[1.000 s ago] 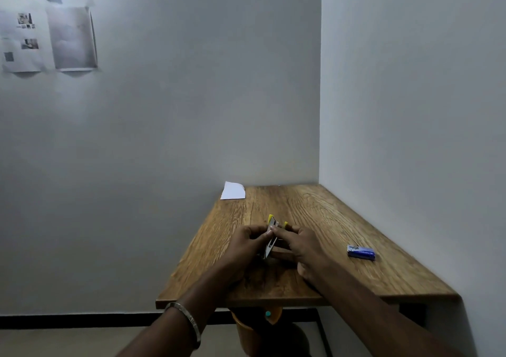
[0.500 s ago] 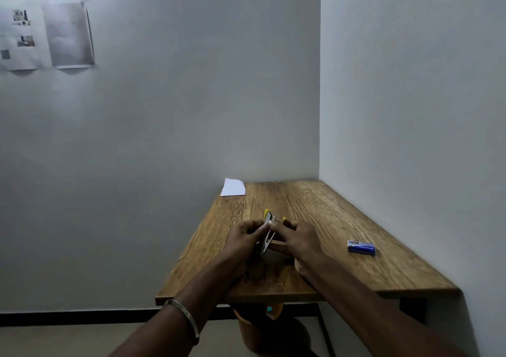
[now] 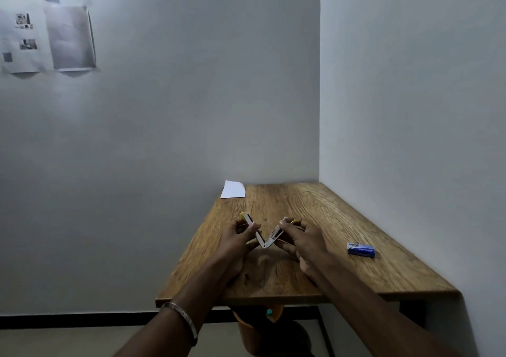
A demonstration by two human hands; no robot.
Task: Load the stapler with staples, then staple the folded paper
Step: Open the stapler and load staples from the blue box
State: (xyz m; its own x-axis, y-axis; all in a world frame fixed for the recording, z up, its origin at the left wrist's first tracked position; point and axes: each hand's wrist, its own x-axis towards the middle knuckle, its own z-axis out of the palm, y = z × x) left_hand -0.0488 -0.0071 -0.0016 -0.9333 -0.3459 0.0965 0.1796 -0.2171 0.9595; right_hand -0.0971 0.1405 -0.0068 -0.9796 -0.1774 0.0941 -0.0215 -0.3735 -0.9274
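Wooden planks with strong grain make up the table point(image 3: 342, 263), set into the corner of two pale walls. Under its near edge stands an orange bin point(image 3: 246, 332), its contents too dark to make out. Above the near middle of the tabletop the stapler point(image 3: 263, 236) is swung open into a V, hinge at the bottom. The left hand point(image 3: 236, 240) grips the left arm of the V with curled fingers, a metal bangle point(image 3: 182, 319) on its wrist; the right hand point(image 3: 304, 243) pinches the right arm. Near the right edge lies a blue staple box point(image 3: 361, 250), apparently closed. At the far left corner rests the folded paper point(image 3: 233, 189), white, overhanging the edge. Printed sheets point(image 3: 46, 39) hang on the far wall.
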